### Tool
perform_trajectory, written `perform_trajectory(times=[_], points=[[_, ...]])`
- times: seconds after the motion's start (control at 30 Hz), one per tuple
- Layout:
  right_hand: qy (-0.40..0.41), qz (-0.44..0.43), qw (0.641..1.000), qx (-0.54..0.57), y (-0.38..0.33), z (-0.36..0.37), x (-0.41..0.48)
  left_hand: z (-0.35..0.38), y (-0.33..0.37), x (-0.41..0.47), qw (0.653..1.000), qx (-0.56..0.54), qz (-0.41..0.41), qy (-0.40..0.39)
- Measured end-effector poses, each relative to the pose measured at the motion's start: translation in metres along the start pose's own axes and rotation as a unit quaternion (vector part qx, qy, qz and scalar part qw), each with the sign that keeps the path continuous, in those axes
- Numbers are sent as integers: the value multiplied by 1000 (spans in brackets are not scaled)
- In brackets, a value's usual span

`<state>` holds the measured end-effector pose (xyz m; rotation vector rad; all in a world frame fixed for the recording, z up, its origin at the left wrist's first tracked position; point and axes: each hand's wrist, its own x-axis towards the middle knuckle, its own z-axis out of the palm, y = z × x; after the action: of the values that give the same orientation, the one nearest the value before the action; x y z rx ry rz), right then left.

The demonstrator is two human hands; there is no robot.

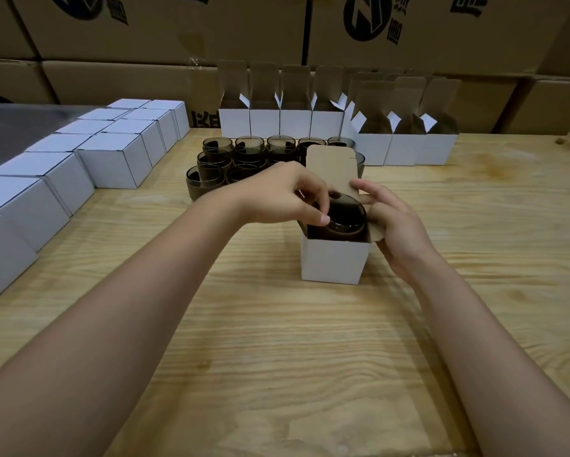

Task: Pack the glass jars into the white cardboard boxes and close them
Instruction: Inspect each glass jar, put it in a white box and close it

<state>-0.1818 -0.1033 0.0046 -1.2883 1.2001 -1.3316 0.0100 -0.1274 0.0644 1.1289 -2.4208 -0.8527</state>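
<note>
**Jar Seated in the Open Box, Both Hands on It**

On the wooden table (277,324), the open white box (334,258) stands upright at the centre, its lid flap (331,166) raised at the back. The dark glass jar (344,216) sits inside, its rim just above the box's top edge.

The left hand (277,196) comes in from the box's 9 o'clock and lies over the jar, its curled fingers and thumb pinching the rim. The right hand (392,219) is at the box's 3 o'clock, fingers bent round the upper right side and the outward-folded side flap; its thumb is hidden.

Just behind the box, at 11 o'clock, stands a cluster of unpacked jars (244,156). At 9 to 10 o'clock run two rows of closed white boxes (115,163). From 12 to 1 o'clock stands a line of empty open boxes (296,120), lids up. Brown cartons (178,28) form a wall at the far edge.
</note>
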Motion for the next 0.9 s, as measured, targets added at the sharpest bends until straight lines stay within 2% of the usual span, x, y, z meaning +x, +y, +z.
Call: perform_trajectory(times=[0.2, 0.37, 0.47, 0.53, 0.57, 0.6, 0.67, 0.73, 0.8, 0.83, 0.9], points=[[5, 4, 1000, -5, 0, 1, -1, 11, -1, 5, 990, 142, 18, -1], [11, -2, 1000, -11, 0, 2, -1, 14, -4, 8, 966, 253, 52, 7], [10, -4, 1000, -10, 0, 1, -2, 17, -9, 7, 963, 261, 64, 13], [8, -4, 1000, -7, 0, 1, -2, 22, -14, 2, 983, 155, 83, 55], [7, -4, 1000, -6, 0, 1, -1, 27, -15, -2, 988, 56, 101, 99], [7, -4, 1000, -5, 0, 1, -1, 33, -16, -4, 978, -53, 118, 166], [8, -3, 1000, -8, 1, 1, 0, 49, -17, -7, 906, -263, 92, 318], [6, -3, 1000, -11, 1, 0, 0, 66, -21, -2, 820, -418, -9, 391], [5, -4, 1000, -12, 2, 0, 0, 80, -25, 4, 772, -516, -103, 356], [5, -6, 1000, -13, 1, 0, 0, 85, -27, 7, 762, -546, -128, 324], [5, -6, 1000, -15, 1, 1, 0, 91, -29, 9, 764, -562, -139, 284]])
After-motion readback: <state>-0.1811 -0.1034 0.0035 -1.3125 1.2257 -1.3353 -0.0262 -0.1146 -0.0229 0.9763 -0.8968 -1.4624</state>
